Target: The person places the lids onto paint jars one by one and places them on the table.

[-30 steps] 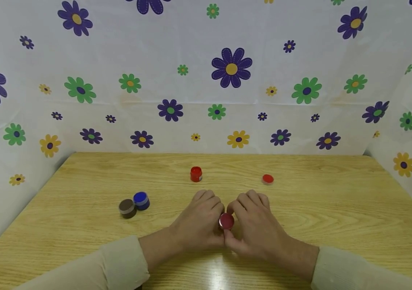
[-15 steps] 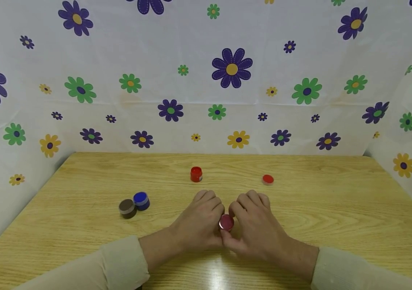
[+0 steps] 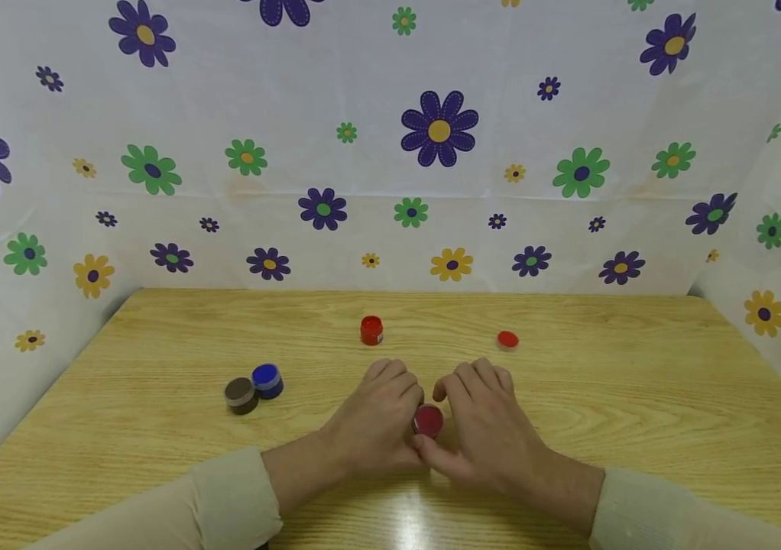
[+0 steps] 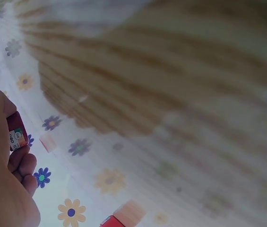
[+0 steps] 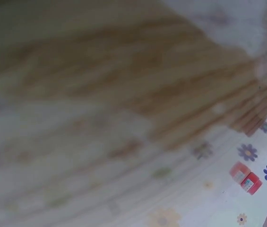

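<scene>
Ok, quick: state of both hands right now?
Left hand: holding the dark red jar.
Right hand: at the same jar; whether gripping it or open cannot be told.

Left forearm [image 3: 301, 470] and right forearm [image 3: 565, 485], both sleeved short of bare wrists, slanted inward, with the left hand [image 3: 377, 422] and right hand [image 3: 487, 431] close together, backs up. Left was bent into a grip, its lower fingers [image 4: 26, 166] curled in the left wrist view. Right arched over, index finger [image 3: 444, 388] crooked, thumb [image 3: 442, 457] reaching leftward; contact between the hands was unclear.
</scene>
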### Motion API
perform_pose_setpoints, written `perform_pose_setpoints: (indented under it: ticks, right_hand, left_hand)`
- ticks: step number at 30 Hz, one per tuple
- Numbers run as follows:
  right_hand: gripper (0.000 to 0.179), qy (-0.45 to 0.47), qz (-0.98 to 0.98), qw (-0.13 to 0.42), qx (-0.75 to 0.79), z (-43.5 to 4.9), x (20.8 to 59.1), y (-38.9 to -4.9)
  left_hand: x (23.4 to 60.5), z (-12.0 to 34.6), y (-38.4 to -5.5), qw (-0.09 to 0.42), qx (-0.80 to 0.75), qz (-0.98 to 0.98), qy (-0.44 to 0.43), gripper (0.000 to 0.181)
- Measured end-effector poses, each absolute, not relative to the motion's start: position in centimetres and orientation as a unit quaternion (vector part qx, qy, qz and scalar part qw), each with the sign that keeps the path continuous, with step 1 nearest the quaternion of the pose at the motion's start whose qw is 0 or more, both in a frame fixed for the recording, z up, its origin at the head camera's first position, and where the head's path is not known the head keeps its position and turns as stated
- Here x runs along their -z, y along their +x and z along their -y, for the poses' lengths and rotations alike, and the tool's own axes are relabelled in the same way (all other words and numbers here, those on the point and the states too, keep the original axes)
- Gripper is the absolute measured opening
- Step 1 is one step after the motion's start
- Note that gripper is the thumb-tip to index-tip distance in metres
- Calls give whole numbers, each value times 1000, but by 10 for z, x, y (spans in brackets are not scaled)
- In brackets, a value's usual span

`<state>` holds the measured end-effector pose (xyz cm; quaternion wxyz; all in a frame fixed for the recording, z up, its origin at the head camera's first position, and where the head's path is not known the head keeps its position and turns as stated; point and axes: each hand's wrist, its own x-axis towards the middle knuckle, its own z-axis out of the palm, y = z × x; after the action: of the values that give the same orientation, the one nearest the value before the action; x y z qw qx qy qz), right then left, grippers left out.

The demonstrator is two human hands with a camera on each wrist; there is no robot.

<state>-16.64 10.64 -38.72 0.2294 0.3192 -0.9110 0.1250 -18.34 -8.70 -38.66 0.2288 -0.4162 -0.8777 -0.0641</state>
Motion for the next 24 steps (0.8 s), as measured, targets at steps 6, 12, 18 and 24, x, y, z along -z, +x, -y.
perform_pose_setpoints:
  ticks: [6,12,18,24]
  right_hand:
    - [35,341,899,238,-138,-106,388,-168]
    - [31,357,887,256,-143,-106,390,-167]
    - [29,355,887,261,-140,-106,390,-167]
    - [29,340,898,245,-131,-105,388,-167]
  left_hand:
    - [387,87,-184,238,77,874,-416,36]
    - [388,87,-184,244,80,870,-420,36]
    - [388,87,-184,240,74,872,-421,37]
    - [387,87,-184,235,68,874,-420,38]
